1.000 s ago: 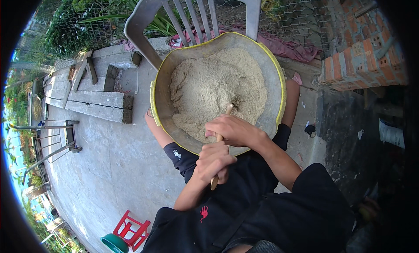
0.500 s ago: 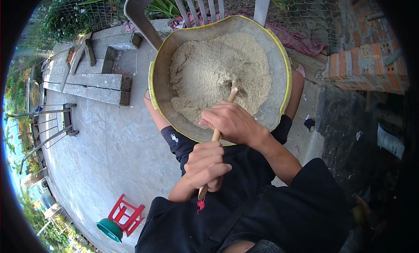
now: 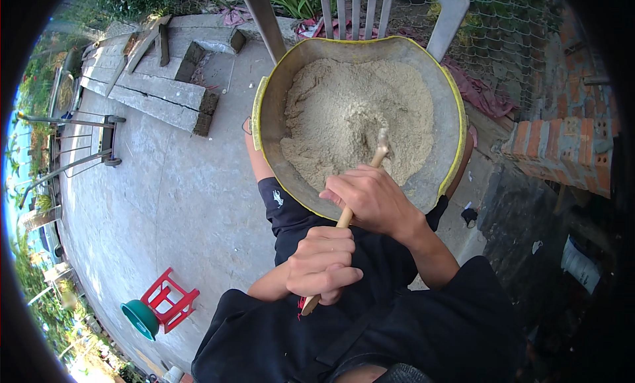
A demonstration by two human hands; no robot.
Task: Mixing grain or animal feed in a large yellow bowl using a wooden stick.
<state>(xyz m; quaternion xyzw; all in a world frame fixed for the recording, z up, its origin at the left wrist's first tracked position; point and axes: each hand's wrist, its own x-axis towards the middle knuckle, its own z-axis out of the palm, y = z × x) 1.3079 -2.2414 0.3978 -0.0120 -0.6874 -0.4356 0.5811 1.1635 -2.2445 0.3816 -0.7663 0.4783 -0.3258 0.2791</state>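
My right hand (image 3: 378,201) is closed around the middle of a wooden stick (image 3: 345,217), just over the near rim of a round tub. My left hand (image 3: 323,264) grips the same stick lower down, near its end, where a bit of red material shows. The stick's far end is sunk in pale, grainy powder (image 3: 317,112) and is coated with it. A furrow and a small mound lie beside that end. The grey tub (image 3: 281,72) has a yellow rim and stands between my knees, in front of a grey plastic chair back (image 3: 453,19). The tub's underside is hidden.
Concrete beams (image 3: 152,105) lie on the paved floor at the left, beyond a metal hand cart (image 3: 106,141). A red stool (image 3: 170,300) with a green basin (image 3: 140,319) is at the lower left. Hollow bricks (image 3: 562,148) are stacked at the right, near wire fencing.
The view has shifted, so the tub and hands appear farther right and slightly lower. Powder around the stick's end has been disturbed, with a furrow now on its left. Both hands keep their grip.
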